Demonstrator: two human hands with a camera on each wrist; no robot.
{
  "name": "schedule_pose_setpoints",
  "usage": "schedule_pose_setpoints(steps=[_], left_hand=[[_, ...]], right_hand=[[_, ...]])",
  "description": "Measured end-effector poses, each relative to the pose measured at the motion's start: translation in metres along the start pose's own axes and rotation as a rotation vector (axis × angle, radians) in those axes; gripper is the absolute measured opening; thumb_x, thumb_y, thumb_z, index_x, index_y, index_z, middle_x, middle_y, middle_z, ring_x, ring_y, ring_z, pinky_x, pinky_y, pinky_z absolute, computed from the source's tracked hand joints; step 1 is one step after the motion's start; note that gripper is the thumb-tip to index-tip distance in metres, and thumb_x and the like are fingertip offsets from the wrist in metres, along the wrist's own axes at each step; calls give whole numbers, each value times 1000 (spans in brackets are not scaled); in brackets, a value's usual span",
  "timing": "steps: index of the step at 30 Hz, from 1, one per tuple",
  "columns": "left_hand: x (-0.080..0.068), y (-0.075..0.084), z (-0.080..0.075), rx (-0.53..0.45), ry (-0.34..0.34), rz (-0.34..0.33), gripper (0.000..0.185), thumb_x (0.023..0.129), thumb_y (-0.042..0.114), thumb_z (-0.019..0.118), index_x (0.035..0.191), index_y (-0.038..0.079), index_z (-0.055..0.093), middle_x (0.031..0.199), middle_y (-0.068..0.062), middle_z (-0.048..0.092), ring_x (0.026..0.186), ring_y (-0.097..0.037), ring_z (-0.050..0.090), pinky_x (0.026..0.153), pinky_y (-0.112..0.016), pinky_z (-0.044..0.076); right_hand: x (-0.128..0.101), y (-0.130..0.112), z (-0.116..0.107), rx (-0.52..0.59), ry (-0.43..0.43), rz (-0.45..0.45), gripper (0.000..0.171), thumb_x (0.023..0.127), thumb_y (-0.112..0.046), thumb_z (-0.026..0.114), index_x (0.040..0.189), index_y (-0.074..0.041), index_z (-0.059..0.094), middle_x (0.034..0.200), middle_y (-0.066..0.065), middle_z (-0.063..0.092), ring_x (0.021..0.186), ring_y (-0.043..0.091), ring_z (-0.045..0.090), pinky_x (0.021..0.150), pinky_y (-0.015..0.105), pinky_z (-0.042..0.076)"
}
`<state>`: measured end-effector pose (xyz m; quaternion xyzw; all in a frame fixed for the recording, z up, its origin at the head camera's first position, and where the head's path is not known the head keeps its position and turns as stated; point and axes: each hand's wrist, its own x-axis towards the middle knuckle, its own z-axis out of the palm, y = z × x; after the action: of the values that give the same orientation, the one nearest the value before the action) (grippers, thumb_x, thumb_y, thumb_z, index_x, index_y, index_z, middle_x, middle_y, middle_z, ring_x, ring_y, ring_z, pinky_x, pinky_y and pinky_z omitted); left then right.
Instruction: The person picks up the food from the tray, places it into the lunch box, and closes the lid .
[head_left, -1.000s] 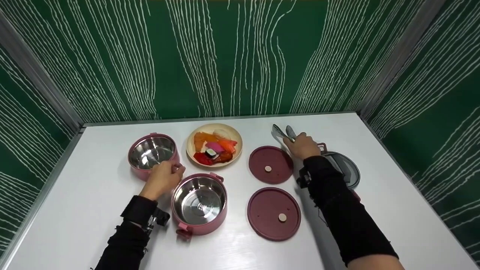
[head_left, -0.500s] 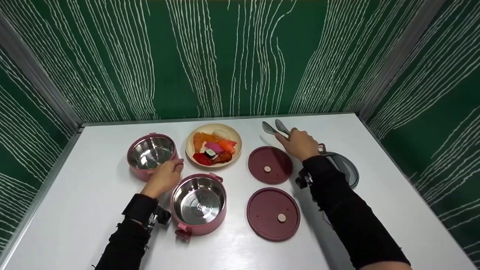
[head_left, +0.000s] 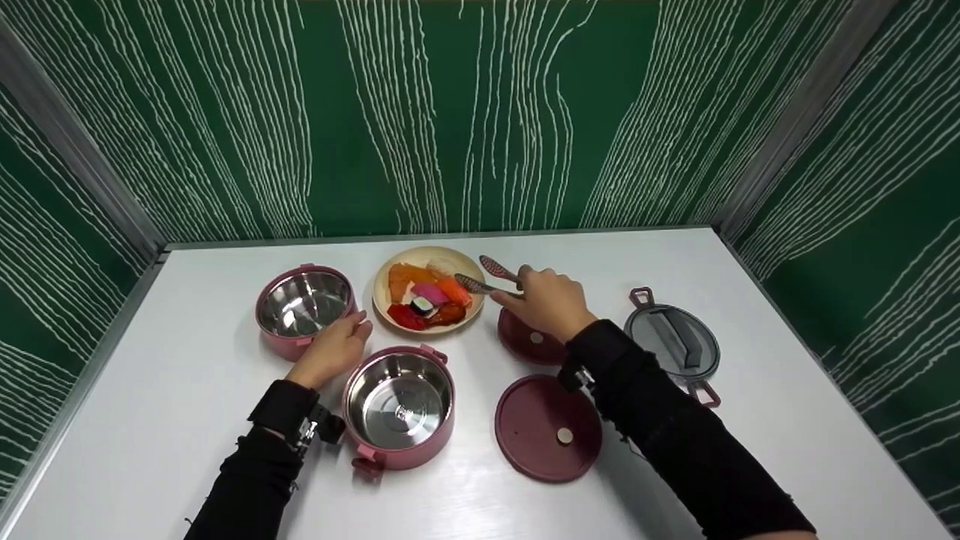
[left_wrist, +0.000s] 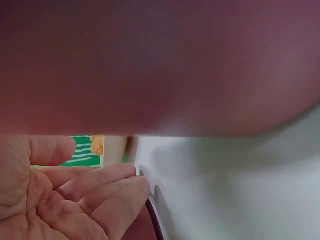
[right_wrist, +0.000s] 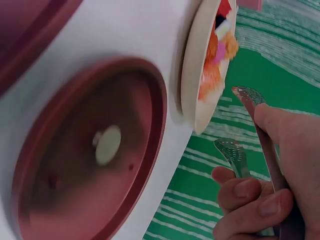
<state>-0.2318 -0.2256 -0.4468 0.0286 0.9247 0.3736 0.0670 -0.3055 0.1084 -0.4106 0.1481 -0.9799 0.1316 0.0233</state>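
My right hand has its grip closed around a pair of metal tongs, thumb on one arm and fingers curled under the other. The two perforated tips stand a little apart and point left, over the right edge of the plate of sushi. From the right wrist view I see the tongs just beside the plate's rim, with one round maroon lid lying flat on the tabletop below my hand.

My left hand is open, fingers relaxed and nearly straight, resting against the side of the far pink steel-lined bowl. In the left wrist view the fingers lie loosely together, holding nothing, and the blurred pink wall of a bowl fills the top.

A second pink bowl sits nearer to me, just right of my left wrist. A second maroon lid lies flat near the front. A grey lid with a handle rests well to the right on the white tabletop.
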Motion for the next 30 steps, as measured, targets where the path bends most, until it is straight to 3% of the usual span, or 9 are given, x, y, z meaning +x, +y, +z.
schedule_pose_setpoints(steps=[7, 16, 23, 30], left_hand=[[3, 1, -2, 4, -63, -30, 60, 112, 31, 34, 157, -8, 32, 162, -28, 32, 152, -46, 26, 126, -55, 19], [3, 3, -3, 27, -80, -16, 57, 111, 29, 35, 155, -9, 36, 160, -29, 36, 150, -47, 29, 125, -56, 20], [3, 3, -2, 32, -88, 16, 55, 111, 25, 35, 154, -10, 36, 160, -29, 36, 150, -47, 30, 125, -55, 21], [2, 4, -3, 21, -103, -17, 58, 111, 28, 36, 160, -2, 30, 160, -28, 37, 150, -47, 30, 125, -57, 19]], right_hand=[[1, -13, 10, -85, -13, -48, 57, 98, -65, 57, 92, -9, 64, 76, 10, 63, 71, 37, 67, 59, 52, 55], [3, -22, 15, -160, 23, -101, 56, 98, -61, 60, 89, -7, 65, 79, 17, 68, 72, 41, 69, 59, 56, 57], [3, -28, 14, -221, 98, -156, 50, 97, -54, 68, 85, -5, 67, 77, 18, 69, 68, 41, 69, 56, 55, 57], [6, -33, 14, -248, 103, -164, 46, 95, -50, 71, 86, -5, 69, 77, 17, 70, 67, 40, 68, 56, 54, 57]])
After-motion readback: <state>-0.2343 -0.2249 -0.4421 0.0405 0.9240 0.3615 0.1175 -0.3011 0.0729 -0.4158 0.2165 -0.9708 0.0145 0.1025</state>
